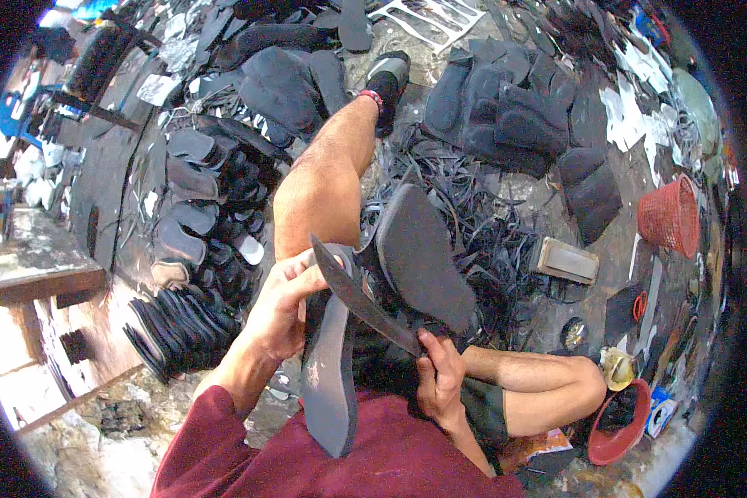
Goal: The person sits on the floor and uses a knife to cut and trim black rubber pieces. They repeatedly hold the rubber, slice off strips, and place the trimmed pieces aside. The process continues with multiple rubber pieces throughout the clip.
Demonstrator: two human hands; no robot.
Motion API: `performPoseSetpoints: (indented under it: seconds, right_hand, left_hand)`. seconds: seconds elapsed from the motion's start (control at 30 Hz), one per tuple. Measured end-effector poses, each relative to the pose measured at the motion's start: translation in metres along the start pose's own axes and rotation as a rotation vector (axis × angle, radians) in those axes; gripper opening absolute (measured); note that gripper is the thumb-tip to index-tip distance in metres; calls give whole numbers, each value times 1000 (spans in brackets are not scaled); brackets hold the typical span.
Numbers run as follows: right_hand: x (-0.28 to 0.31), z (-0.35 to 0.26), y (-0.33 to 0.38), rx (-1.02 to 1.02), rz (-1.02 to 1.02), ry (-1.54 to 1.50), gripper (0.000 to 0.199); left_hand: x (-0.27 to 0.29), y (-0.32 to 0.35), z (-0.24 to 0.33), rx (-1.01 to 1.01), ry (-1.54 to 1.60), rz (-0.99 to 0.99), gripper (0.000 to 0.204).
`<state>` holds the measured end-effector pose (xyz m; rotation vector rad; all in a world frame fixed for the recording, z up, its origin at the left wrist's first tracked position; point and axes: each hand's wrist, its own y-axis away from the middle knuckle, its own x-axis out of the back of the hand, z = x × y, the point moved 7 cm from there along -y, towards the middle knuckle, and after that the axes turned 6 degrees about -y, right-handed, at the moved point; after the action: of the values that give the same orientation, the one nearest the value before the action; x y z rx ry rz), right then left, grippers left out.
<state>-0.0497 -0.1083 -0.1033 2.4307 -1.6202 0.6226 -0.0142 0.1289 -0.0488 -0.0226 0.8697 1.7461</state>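
Note:
My left hand [286, 303] is closed around a grey shoe sole [330, 390], whose long end hangs down toward my maroon shirt. A thin, curved dark grey piece [358, 300], pointed at its upper end, slants from my left fingers down to my right hand. It looks like a sole seen nearly edge-on, though I cannot tell for sure. My right hand [441, 375] is closed on the lower end of that piece. Just beyond it, a broad dark sole [423, 257] leans over my lap, textured face up; what supports it is hidden.
Tangled black offcut strips [494, 236] cover the floor ahead. Stacked soles [183, 328] stand at my left, with dark moulded sheets [506, 108] farther off. On the right are a pale block [566, 261], a red basket [668, 216] and a red tub [621, 448].

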Motion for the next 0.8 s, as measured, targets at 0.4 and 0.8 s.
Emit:
performPoseSetpoints:
  seconds: [0.4, 0.8]
  right_hand:
    - [7, -39, -88, 118, -75, -24, 41]
    - [20, -74, -158, 117, -361, 116, 31]
  left_hand:
    - [9, -9, 7, 110, -197, 80, 38]
    - [-17, -10, 14, 311, -457, -129, 31]
